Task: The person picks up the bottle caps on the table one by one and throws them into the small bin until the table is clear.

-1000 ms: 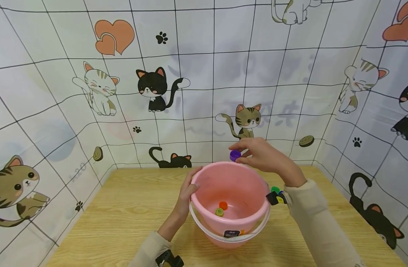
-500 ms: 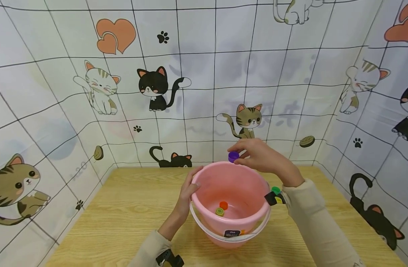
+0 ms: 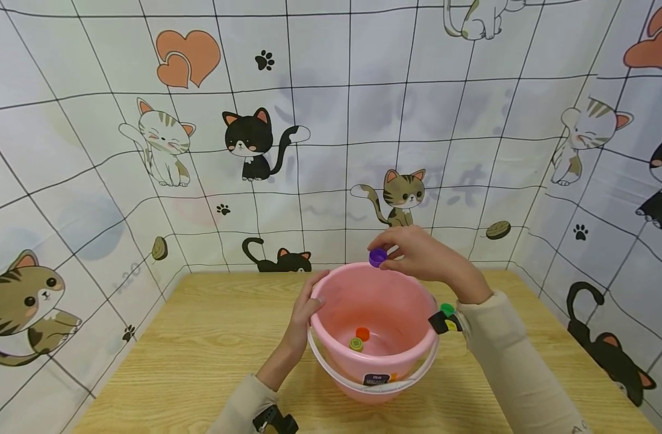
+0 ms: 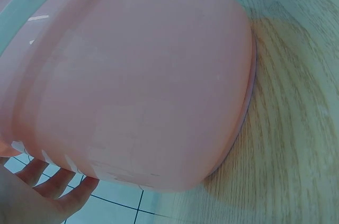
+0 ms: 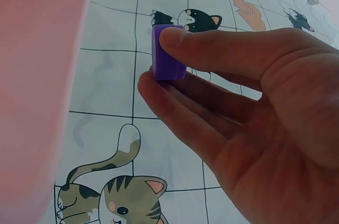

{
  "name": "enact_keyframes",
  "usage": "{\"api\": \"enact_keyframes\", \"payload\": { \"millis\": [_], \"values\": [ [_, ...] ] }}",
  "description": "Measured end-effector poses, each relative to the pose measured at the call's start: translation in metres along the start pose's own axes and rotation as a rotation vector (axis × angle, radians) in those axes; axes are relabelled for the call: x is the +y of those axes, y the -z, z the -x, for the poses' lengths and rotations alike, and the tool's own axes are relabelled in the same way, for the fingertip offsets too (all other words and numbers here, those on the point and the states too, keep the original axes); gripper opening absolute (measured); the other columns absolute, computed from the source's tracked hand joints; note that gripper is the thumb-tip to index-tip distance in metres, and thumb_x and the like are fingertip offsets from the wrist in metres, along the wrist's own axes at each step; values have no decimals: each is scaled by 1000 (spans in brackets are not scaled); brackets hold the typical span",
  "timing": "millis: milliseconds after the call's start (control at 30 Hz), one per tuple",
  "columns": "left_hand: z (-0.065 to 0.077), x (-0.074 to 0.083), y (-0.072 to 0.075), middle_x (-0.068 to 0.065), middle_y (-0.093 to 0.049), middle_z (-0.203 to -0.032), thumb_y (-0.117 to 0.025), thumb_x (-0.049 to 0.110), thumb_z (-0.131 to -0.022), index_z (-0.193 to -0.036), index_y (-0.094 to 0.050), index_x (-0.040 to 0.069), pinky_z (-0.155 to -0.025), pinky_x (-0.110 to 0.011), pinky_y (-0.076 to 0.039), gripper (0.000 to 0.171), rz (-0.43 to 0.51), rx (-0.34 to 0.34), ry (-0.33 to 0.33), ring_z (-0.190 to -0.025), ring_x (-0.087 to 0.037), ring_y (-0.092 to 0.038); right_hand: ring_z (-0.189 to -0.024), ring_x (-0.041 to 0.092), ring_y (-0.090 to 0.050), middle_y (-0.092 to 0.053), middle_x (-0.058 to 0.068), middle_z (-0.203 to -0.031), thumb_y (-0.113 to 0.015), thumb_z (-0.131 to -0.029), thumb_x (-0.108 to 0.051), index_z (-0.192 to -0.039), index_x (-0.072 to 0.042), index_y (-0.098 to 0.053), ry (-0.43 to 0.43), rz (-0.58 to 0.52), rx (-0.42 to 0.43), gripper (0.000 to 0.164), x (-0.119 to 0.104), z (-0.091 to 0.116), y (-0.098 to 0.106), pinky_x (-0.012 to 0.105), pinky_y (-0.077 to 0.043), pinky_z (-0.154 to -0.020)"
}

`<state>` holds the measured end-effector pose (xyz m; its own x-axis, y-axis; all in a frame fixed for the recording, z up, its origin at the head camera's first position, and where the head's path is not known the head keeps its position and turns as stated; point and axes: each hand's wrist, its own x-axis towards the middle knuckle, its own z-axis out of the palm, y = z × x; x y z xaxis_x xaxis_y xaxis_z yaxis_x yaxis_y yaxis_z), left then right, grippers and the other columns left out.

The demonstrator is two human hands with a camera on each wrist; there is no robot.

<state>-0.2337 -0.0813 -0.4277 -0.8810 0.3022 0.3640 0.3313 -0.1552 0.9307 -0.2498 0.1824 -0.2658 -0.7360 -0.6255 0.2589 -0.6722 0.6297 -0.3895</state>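
Note:
A pink bucket (image 3: 374, 361) with a white handle stands upright on the wooden table. My left hand (image 3: 297, 322) grips its left rim, thumb over the edge and fingers outside, as the left wrist view (image 4: 45, 192) also shows. Between thumb and fingers my right hand (image 3: 420, 259) pinches a purple bottle cap (image 3: 377, 258); the right wrist view shows the cap (image 5: 168, 54) from its ribbed side, near the bucket wall (image 5: 42, 91). In the head view this cap is just above the bucket's back rim. An orange cap (image 3: 362, 334) and a yellow-green cap (image 3: 356, 344) lie on the bucket's bottom.
A green cap (image 3: 447, 309) shows beside the right wrist's black camera mount (image 3: 445, 323), partly hidden by it. The wooden table (image 3: 217, 349) meets cat-printed cloth walls (image 3: 320, 181) at the back and sides. The white handle (image 3: 352, 386) hangs down at the bucket's front.
My right hand has shifted slightly left and down with the purple cap, toward the bucket's back rim. My left hand and the bucket have stayed in place.

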Motion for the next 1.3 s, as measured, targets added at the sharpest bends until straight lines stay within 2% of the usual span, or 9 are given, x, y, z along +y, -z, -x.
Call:
{"api": "enact_keyframes", "payload": {
  "millis": [267, 500, 900, 1133, 1300],
  "values": [
    [1, -1, 0, -9, -47, -153, -40, 24, -95, -156, -38, 20, -105, -52, -50, 62, -9, 4, 1, -130, -36, -52, -103, 21, -72, -73, 8, -113, -75, -90, -4, -119, -4, -73, 0, 7, -6, 29, 0, -1, -1, 35, -63, -84],
    [1, -2, 0, -8, -47, -153, -40, 25, -95, -154, -40, 26, -105, -51, -50, 59, -12, 4, 2, -130, -36, -53, -103, 22, -72, -73, 9, -114, -75, -90, -3, -120, -4, -73, 1, 0, -11, 30, 1, -1, -2, 34, -63, -84],
    [-1, -2, 0, -9, -46, -154, -41, 27, -95, -158, -36, 17, -105, -51, -50, 63, -5, 5, 5, -131, -36, -52, -101, 27, -75, -73, 12, -117, -73, -90, -2, -123, -2, -71, 11, 19, 0, 33, 0, 0, 0, 39, -62, -87],
    [-1, -1, 0, -10, -47, -153, -40, 26, -96, -158, -36, 18, -104, -48, -52, 63, 10, -3, 6, -130, -37, -53, -98, 24, -76, -73, 11, -116, -74, -90, -4, -122, -4, -72, 11, 30, 5, 32, 1, 2, 1, 39, -62, -86],
    [-1, -1, 0, -11, -47, -153, -40, 26, -96, -158, -36, 19, -105, -49, -52, 63, 11, -4, 4, -130, -37, -53, -103, 25, -74, -73, 11, -117, -73, -92, -6, -122, -5, -72, -14, 21, 2, 31, 3, 5, 3, 40, -62, -87]
  ]
}}
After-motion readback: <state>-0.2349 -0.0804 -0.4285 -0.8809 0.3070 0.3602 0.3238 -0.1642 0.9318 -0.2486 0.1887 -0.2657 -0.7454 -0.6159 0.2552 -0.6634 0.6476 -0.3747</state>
